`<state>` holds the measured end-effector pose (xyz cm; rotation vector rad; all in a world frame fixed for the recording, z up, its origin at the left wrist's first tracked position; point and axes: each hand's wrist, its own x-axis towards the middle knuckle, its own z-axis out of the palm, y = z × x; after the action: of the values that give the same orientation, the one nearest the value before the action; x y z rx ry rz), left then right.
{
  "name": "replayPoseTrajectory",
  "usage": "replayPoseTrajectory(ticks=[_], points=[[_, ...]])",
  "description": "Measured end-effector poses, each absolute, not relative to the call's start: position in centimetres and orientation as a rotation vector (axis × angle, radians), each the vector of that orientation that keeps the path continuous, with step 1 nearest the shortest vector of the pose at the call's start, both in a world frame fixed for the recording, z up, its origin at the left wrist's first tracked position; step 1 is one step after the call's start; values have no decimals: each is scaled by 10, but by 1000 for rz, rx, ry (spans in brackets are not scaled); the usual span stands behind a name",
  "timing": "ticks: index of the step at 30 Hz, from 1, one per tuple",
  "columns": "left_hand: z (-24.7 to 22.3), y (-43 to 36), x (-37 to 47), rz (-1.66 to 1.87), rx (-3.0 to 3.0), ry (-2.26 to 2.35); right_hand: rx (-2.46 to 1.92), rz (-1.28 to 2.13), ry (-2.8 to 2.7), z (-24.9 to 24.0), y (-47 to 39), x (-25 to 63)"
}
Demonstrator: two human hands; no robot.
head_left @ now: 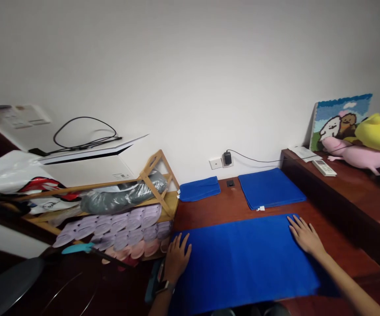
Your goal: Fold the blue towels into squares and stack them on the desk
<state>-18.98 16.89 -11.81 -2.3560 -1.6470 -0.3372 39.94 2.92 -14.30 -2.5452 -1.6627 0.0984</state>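
Big blue cloth lies spread flat on the dark wood desk right in front of me, long side left-to-right, w/ both my hands on it. My left hand sits palm-down at the cloth's left edge, fingers spread and flat, gripping nothing; my right hand is the same at the far right corner, fingers fanned, just pressing. Hands that far apart pin both ends, which I'd say keeps the fabric taut and smooth. A dark watch is on my left wrist. Behind the cloth, a folded blue cloth lies square, w/ a small white tag at its near corner, too small to read. Left of that, near the wall, a smaller folded blue cloth. On the wall, a white socket plate w/ a black charger plugged in, cable running right. To my left, a bamboo rack holds rolled pale purple and pink bundles; a white box above it has a label, illegible. On the raised ledge at right: a white remote, pink and yellow plush toys, and a cartoon rug picture. No readable writing anywhere.
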Motion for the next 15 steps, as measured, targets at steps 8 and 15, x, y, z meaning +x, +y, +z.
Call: replayPoseTrajectory(ticks=[8,15], points=[[-126,192,-190,-277,-2343,-1737,-2638,186,-1621,-134,49,403],[-120,197,-190,-209,-2336,-1850,-2696,270,-1571,-124,54,403]])
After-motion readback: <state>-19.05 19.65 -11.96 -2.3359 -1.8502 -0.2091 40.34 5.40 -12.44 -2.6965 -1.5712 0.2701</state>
